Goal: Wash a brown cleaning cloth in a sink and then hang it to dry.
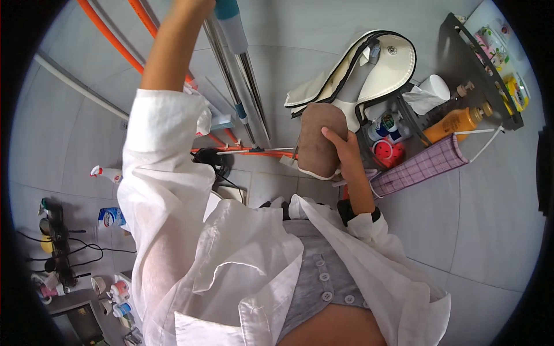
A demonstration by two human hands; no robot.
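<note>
My right hand (pixel 345 149) is closed on a brown, soft-looking, oblong pad (pixel 318 135) with a pale lower edge; the thumb lies across its face. Just beyond the pad is a large cream padded piece with black piping (pixel 395 57), a grey part lying in its fold. My left arm stretches up to the top edge, where only a bit of my left hand (pixel 193 7) shows beside a teal-topped pole (pixel 227 17). Its fingers are out of the picture, so whether it grips the pole cannot be seen.
Orange pipes (pixel 109 34) run at the upper left. On the right, a dark rack (pixel 485 63) carries an orange pump bottle (pixel 456 124), white tissue (pixel 427 95) and a red spotted ball (pixel 388 153); a purple checked cloth (pixel 418 167) hangs below. A spray bottle (pixel 107 173) stands left.
</note>
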